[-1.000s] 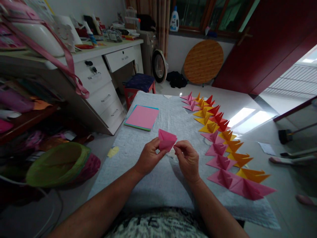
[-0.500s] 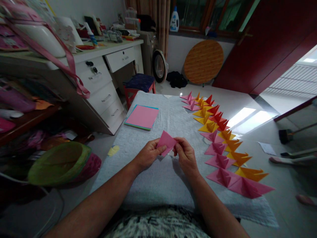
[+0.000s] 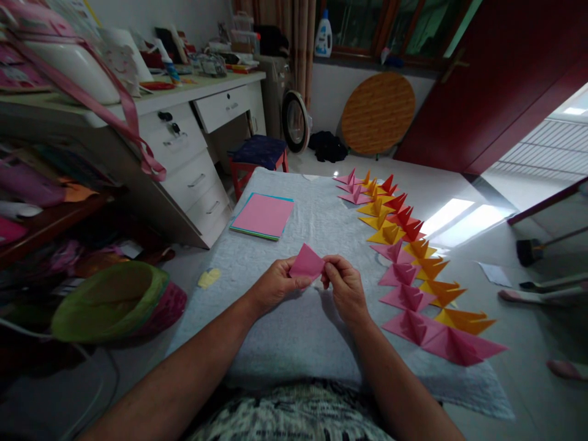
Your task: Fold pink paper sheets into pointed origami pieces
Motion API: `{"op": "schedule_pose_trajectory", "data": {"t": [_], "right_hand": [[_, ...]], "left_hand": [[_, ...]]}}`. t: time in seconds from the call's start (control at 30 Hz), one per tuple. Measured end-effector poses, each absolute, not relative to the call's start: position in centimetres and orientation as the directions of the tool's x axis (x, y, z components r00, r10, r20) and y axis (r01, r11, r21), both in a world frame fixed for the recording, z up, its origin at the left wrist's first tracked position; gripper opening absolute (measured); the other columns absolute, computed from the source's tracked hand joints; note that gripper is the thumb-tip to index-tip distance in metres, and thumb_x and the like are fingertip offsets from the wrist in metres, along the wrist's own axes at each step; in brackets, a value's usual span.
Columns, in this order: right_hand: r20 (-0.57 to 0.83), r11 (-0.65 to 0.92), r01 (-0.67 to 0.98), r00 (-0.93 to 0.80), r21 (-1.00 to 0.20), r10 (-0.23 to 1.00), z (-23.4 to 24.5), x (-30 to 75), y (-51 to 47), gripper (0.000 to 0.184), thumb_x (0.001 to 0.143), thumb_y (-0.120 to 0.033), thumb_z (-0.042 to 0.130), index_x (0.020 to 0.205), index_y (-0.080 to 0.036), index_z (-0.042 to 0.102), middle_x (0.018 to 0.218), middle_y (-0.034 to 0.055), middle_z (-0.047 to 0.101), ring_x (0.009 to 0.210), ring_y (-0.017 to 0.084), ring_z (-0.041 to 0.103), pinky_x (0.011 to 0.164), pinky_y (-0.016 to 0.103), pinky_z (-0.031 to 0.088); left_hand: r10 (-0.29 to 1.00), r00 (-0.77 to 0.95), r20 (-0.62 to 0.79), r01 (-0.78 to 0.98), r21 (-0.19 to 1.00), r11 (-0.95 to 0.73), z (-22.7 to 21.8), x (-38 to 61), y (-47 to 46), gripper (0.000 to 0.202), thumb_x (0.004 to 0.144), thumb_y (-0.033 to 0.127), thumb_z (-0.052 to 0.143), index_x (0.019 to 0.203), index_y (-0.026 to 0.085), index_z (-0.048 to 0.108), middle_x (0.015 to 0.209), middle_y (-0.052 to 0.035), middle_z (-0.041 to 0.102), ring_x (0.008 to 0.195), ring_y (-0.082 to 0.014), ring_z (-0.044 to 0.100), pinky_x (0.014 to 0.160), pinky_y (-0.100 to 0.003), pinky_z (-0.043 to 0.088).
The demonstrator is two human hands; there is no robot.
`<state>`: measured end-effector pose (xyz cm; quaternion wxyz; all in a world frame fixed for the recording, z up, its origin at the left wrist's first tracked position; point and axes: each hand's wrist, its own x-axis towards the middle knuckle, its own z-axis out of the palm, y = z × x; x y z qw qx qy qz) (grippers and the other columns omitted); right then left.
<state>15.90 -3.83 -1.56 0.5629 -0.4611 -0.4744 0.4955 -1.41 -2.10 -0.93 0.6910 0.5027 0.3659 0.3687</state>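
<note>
Between my two hands, a little above the cloth-covered table [image 3: 294,343], is a small folded piece of pink origami paper [image 3: 306,262]. My left hand [image 3: 277,283] pinches its left and lower edge, thumb lying along the front. At the right corner, the thumb and fingertips of my right hand [image 3: 344,285] are closed on the paper. Farther back on the left lies a stack of square paper [image 3: 263,215], pink on top with blue and green edges showing. Rows of folded paper pieces [image 3: 407,298] in pink, yellow, orange and red run along the right side.
Left of the table stands a green-lined waste bin [image 3: 156,306]. A yellow patch [image 3: 209,278] shows on the cloth's left edge. Behind are a stool [image 3: 260,150], a white desk [image 3: 184,147] and a washing machine with its door [image 3: 295,121] open.
My left thumb has shifted down to the paper's lower edge, and the pink paper has turned slightly between my hands. The stack and the folded rows stay in place.
</note>
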Motion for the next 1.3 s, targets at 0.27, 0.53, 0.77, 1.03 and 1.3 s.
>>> {"op": "schedule_pose_trajectory", "data": {"t": [0.27,0.53,0.77,1.03,1.3], "right_hand": [[0.115,0.117,-0.049,0.044,-0.992,0.992,-1.9,15.9,-3.9,0.016,0.087,-0.036,0.06,0.091,-0.021,0.065,0.063,-0.0048,0.054,0.054,0.01,0.048,0.052,0.023,0.041],[0.264,0.259,0.054,0.118,-0.964,0.957,-2.0,15.5,-4.2,0.009,0.087,-0.026,0.061,0.096,-0.023,0.061,0.082,-0.0003,0.061,0.072,0.014,0.057,0.064,0.026,0.047],[0.462,0.433,0.239,0.08,-0.869,0.883,-1.4,15.8,-4.3,0.015,0.09,-0.018,0.056,0.095,-0.024,0.069,0.092,0.0038,0.064,0.086,0.018,0.061,0.075,0.031,0.049],[0.553,0.532,0.304,-0.017,-0.791,0.833,-1.2,15.9,-4.7,0.027,0.087,-0.007,0.053,0.097,-0.025,0.071,0.092,0.0043,0.069,0.089,0.02,0.062,0.081,0.036,0.049],[0.578,0.575,0.371,-0.117,-0.729,0.808,-0.9,15.9,-5.1,0.037,0.076,-0.005,0.052,0.103,-0.023,0.07,0.096,0.0074,0.064,0.092,0.023,0.059,0.077,0.038,0.049]], "left_hand": [[0.878,0.451,-0.157,-0.161,0.954,0.253,-1.6,-1.3,-2.0,0.033,0.068,0.034,0.084,0.091,0.012,0.073,0.068,0.0017,0.06,0.057,-0.0076,0.045,0.057,-0.022,0.034],[0.913,0.408,-0.012,-0.07,0.997,0.044,-1.9,-1.4,-1.9,0.024,0.079,0.031,0.077,0.094,0.013,0.072,0.082,-0.0016,0.066,0.075,-0.0134,0.058,0.074,-0.026,0.044],[0.914,0.388,0.116,0.129,0.975,-0.179,-1.8,-1.6,-2.0,0.013,0.084,0.029,0.07,0.082,0.016,0.072,0.084,-0.0021,0.066,0.08,-0.0153,0.06,0.076,-0.027,0.045],[0.891,0.427,0.156,0.131,0.964,-0.232,-1.3,-1.5,-2.1,0.011,0.085,0.026,0.069,0.081,0.016,0.071,0.084,-0.0034,0.068,0.082,-0.0168,0.062,0.08,-0.028,0.045],[0.93,0.346,0.119,0.036,0.989,-0.14,-1.7,-1.5,-2.3,0.024,0.082,0.035,0.074,0.089,0.019,0.057,0.081,0.004,0.055,0.072,-0.0111,0.051,0.072,-0.023,0.041]]}}
